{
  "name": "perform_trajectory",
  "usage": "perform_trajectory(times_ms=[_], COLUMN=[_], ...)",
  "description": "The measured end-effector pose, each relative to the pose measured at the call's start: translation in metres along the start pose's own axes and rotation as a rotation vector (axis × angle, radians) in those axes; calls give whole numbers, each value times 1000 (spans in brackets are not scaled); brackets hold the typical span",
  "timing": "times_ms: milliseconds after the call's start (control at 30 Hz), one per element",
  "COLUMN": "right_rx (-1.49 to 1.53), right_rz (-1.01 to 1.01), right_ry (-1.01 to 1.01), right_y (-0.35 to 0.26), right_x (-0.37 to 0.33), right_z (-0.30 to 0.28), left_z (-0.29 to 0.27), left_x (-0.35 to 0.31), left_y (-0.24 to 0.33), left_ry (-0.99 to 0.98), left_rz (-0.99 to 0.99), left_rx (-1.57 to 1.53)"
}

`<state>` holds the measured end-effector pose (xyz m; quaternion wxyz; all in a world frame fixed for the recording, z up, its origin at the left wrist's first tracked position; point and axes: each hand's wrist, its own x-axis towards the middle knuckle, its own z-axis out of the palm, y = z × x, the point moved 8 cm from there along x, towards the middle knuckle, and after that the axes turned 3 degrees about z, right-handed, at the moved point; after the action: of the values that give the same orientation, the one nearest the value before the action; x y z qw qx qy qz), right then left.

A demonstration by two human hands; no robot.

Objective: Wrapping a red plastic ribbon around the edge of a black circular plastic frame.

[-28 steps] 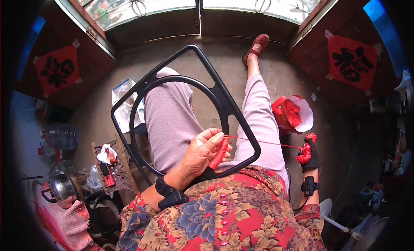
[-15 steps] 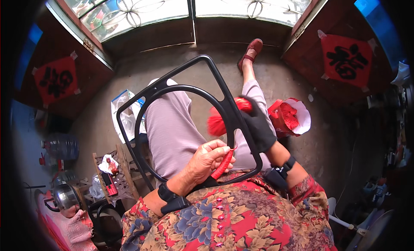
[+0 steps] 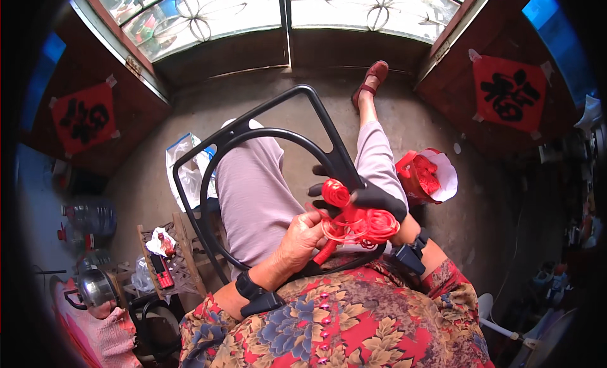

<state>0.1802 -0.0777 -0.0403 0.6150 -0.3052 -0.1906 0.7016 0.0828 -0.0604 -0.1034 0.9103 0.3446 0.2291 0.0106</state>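
Note:
A black chair-like frame with an oval ring inside it stands tilted over my lap. Tight turns of red cord wrap a short stretch of the ring at its near lower right. My left hand is closed in a pinch on the red cord just above those turns. My right hand, in a black glove, holds a loose bundle of red cord under its thumb, its other fingers stretched out past the frame's right side. Part of the right palm is hidden behind the bundle.
On the floor at right stands a red and white bag with red material inside. A white plastic bag is left of my knee. A small wooden stool bears a red phone. Double doors are ahead.
My right hand has come nearer to my body with the cord bundle, which now shows in front of the frame's right side. My left hand has shifted slightly; the black frame has hardly moved.

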Motion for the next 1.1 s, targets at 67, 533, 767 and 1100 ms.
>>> perform_trajectory(times_ms=[67, 533, 767, 1100], right_rx=[-405, 261, 450, -93], right_rz=[79, -194, -542, -457], right_ry=[213, 587, 773, 1015], right_y=[2, 44, 13, -10], right_x=[-9, -119, -202, -191], right_z=[-20, -91, -163, -173], left_z=[5, 2, -3, 1], left_x=[1, -1, -4, -1], left_y=[18, 18, 15, 22], left_ry=[112, 56, 75, 57], left_rz=[166, 22, -25, 13], left_rx=[-15, 62, 0, -58])
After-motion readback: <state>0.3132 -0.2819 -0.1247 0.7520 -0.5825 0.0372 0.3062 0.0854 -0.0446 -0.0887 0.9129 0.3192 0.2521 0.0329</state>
